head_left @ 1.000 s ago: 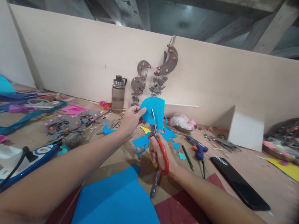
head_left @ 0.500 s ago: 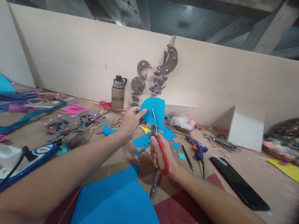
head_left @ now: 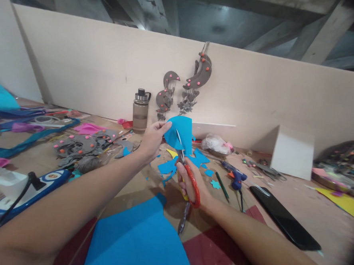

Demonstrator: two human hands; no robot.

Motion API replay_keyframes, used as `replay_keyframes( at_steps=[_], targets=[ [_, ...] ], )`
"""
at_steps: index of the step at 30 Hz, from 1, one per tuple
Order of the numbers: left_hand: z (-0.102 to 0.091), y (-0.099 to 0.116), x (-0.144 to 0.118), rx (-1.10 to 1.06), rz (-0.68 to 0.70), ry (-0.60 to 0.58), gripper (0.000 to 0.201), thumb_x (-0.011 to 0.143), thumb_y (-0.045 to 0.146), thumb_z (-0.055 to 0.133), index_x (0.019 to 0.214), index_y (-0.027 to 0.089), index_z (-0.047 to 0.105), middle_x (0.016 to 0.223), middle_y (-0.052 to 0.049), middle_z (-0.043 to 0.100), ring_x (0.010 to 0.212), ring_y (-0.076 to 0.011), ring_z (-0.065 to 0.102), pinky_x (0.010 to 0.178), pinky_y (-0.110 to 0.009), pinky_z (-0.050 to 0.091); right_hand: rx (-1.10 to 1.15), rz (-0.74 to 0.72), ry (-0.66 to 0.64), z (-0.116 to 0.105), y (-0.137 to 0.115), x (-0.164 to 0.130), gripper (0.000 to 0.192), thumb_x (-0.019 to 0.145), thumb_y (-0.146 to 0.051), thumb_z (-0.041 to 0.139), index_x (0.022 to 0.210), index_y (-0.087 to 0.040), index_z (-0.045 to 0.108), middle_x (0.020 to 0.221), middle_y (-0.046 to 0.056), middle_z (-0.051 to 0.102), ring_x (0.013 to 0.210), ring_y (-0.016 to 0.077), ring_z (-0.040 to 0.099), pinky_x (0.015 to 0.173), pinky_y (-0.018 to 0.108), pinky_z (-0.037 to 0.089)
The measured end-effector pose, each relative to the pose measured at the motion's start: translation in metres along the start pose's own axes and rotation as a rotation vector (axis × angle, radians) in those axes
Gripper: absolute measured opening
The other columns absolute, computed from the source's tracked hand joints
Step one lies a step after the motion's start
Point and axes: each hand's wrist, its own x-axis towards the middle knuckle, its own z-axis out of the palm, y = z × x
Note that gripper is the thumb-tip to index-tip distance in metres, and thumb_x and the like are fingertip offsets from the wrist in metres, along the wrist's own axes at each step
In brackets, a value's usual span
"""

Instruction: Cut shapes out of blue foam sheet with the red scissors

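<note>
Between thumb and fingers, my left hand pinches the left edge of a small blue sheet with a rounded side, held up above the table. My right hand grips scissors with a red and a yellow handle. Their blades point up and lie across the sheet, one blade showing in front of it. Blue offcuts and a yellow scrap lie beneath. A larger blue sheet rests close to me on the table.
Right of my hands lie a dark pencil, a blue glue gun and a black phone. A bottle stands behind my left hand. Grey felt pieces and a power strip are on the left. Grey moon hangings hang on the back board.
My left hand and the small blue sheet have shifted slightly left and the sheet has turned a little. The scissor blades stay across it; my right hand has barely moved.
</note>
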Motion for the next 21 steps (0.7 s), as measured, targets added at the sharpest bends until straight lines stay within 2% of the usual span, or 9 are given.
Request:
replay_keyframes(
  at_steps=[4,9,21],
  targets=[
    [-0.0016,-0.0003,0.0009,0.024,0.027,0.024,0.037,0.067,0.041,0.087,0.069,0.016,0.060,0.063,0.003,0.058,0.056,-0.0088,0.051,0.055,-0.023,0.046,-0.005,-0.015,-0.004,-0.0012,0.0021,0.0013,0.045,0.091,-0.066,0.059,0.088,-0.025,0.042,0.064,-0.009,0.043,0.041,0.0057,0.034,0.032,0.016,0.033],
    [0.0012,-0.0060,-0.0027,0.046,0.028,-0.011,0.037,0.067,0.043,0.086,0.068,0.017,0.059,0.061,0.003,0.058,0.053,-0.0092,0.052,0.052,-0.023,0.043,0.015,-0.044,-0.011,-0.0011,0.0002,0.0013,0.048,0.089,-0.071,0.057,0.092,-0.025,0.043,0.056,-0.012,0.036,0.039,0.0070,0.035,0.033,0.017,0.035],
    [0.0051,-0.0033,-0.0065,0.035,0.020,-0.018,0.036,0.068,0.040,0.086,0.067,0.016,0.059,0.061,0.002,0.060,0.054,-0.0097,0.055,0.054,-0.024,0.047,0.035,-0.043,0.012,-0.0005,-0.0034,-0.0012,0.050,0.088,-0.071,0.059,0.088,-0.024,0.043,0.053,-0.012,0.038,0.038,0.0068,0.034,0.032,0.017,0.034]
  ],
)
